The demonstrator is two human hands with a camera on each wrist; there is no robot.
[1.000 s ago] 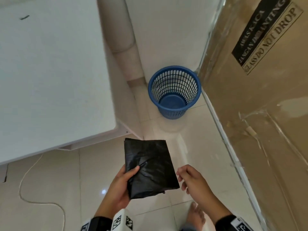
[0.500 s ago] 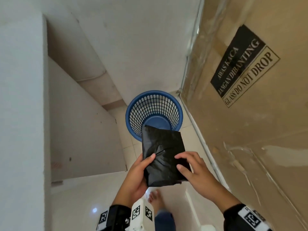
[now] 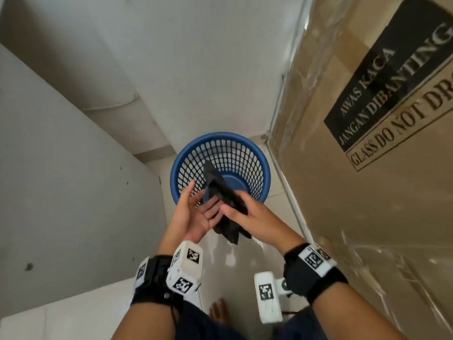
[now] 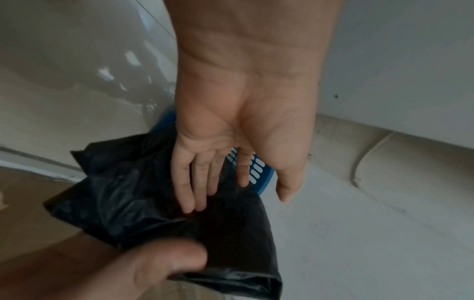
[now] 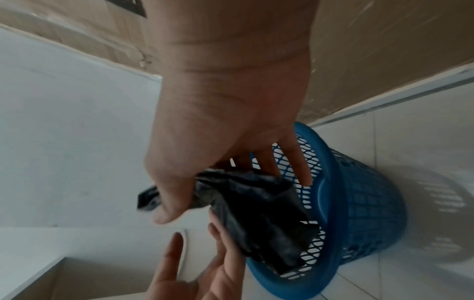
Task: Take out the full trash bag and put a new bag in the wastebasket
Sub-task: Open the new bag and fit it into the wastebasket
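Note:
A blue mesh wastebasket (image 3: 255, 165) stands on the tiled floor in the corner, with nothing lining it. Just above its near rim I hold a folded black trash bag (image 3: 221, 192). My right hand (image 3: 247, 214) pinches the bag (image 5: 256, 194) between thumb and fingers. My left hand (image 3: 193, 209) lies beside it with straight, spread fingers (image 4: 189, 186) touching the bag's (image 4: 143, 194) underside. In the right wrist view the bag hangs over the wastebasket (image 5: 359, 203) rim.
A tall cardboard box (image 3: 367, 168) marked "GLASS DO NOT DROP" stands close on the right. A white cabinet side (image 3: 73, 192) rises on the left, and the wall (image 3: 196, 57) closes the corner behind. My bare foot (image 3: 218, 312) is on the floor below.
I have stepped closer to the wastebasket. The flat bag has been turned edge-on and crumpled; my right hand now grips it, and my left thumb has let go, fingers straightened.

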